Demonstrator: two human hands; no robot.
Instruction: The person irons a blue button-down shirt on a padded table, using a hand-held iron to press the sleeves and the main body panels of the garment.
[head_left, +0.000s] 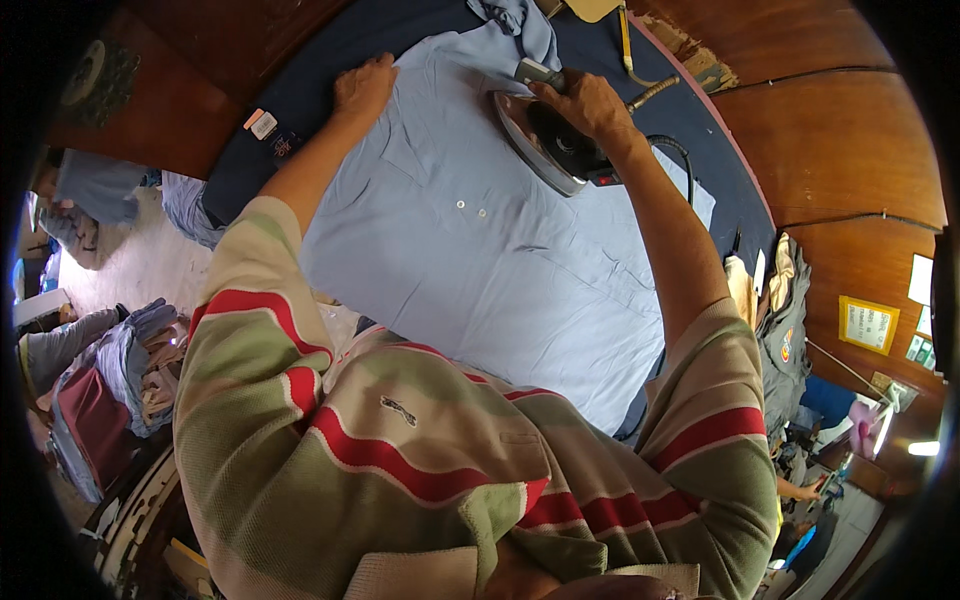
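Observation:
A light blue shirt [440,235] is spread over a dark blue padded ironing surface [310,95], with creases in several places and two small pale buttons showing. My right hand [597,108] is wrapped round the handle of a clothes iron [540,140], whose soleplate rests on the shirt's upper right part. At the shirt's upper left edge, my left hand [364,90] has its fingers drawn together on the cloth; the fingertips show only in part. A bunched sleeve or collar part of the shirt lies beyond the iron.
A tag [262,124] lies on the ironing surface at left. The iron's cord [675,148] runs along the right. Piled clothes [120,370] stand at lower left; dark garments [787,330] hang at right. Brown wooden panels [820,130] border the surface. Part of another person shows at far lower right.

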